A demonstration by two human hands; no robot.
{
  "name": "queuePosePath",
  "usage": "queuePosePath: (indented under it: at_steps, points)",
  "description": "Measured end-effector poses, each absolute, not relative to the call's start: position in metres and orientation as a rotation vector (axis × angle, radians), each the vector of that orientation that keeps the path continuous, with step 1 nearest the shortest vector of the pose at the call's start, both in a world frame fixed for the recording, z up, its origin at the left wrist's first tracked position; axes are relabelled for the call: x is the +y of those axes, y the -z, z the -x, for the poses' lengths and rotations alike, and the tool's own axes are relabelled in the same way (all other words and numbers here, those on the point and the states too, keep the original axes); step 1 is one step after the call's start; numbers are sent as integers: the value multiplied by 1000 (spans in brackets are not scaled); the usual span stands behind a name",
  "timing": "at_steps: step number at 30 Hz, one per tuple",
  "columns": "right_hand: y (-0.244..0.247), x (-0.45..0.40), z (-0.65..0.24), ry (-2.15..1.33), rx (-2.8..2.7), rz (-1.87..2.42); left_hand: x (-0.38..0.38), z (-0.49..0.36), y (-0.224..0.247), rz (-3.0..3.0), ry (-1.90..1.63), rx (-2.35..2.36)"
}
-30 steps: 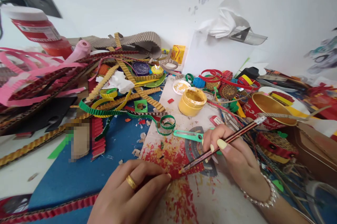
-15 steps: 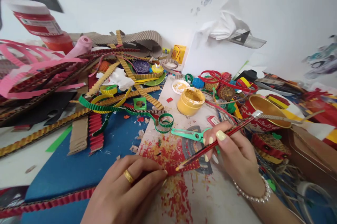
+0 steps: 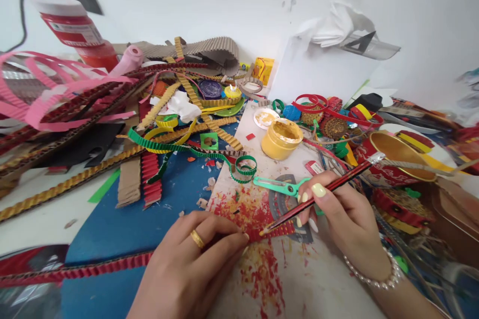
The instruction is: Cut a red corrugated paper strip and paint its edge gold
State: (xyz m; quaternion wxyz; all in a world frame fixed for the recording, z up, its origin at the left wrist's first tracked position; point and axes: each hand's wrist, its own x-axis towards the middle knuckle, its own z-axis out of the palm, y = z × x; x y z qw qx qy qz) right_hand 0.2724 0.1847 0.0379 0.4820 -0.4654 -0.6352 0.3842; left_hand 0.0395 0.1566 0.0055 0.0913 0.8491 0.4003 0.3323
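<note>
My left hand [image 3: 198, 264], with a gold ring, is closed on a long red corrugated strip [image 3: 105, 268], pressing it on the paint-stained white board [image 3: 299, 279]. In my right hand [image 3: 340, 214] is a dark red paintbrush [image 3: 329, 188], held in a pinch; its yellow-tipped bristles meet the strip just right of my left fingertips. Behind them stands an open jar of yellow paint [image 3: 281, 139], its lid [image 3: 266, 118] lying beside it. Green-handled scissors [image 3: 279, 185] lie on the board, partly hidden by my right hand.
Pink, yellow and green paper strips [image 3: 168, 147] pile up at the left, near a red-labelled jar [image 3: 71, 27]. At the right are a red tin [image 3: 377, 171], coiled strip pieces and a brown box [image 3: 456, 214]. A blue sheet [image 3: 112, 229] lies under my left side.
The whole view has shifted, so objects and hands appear farther right. The brush is still in my right hand and my left hand still holds the strip.
</note>
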Motion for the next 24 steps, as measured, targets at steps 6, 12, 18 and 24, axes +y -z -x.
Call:
queuePosePath:
  at_steps: [6,12,18,24]
  points:
    - [-37,185,-274,-922,-1569,1151,158,-41,-6,-2513,-984,1205]
    - [-37,185,-275,-917,-1578,1160,159,-43,-9,-2517,-1012,1169]
    - [-36,184,-275,-957,-1566,1126,157,-41,-8,-2502,-970,1200]
    - [-34,184,-276,-958,-1566,1137,157,-40,-5,-2517,-971,1173]
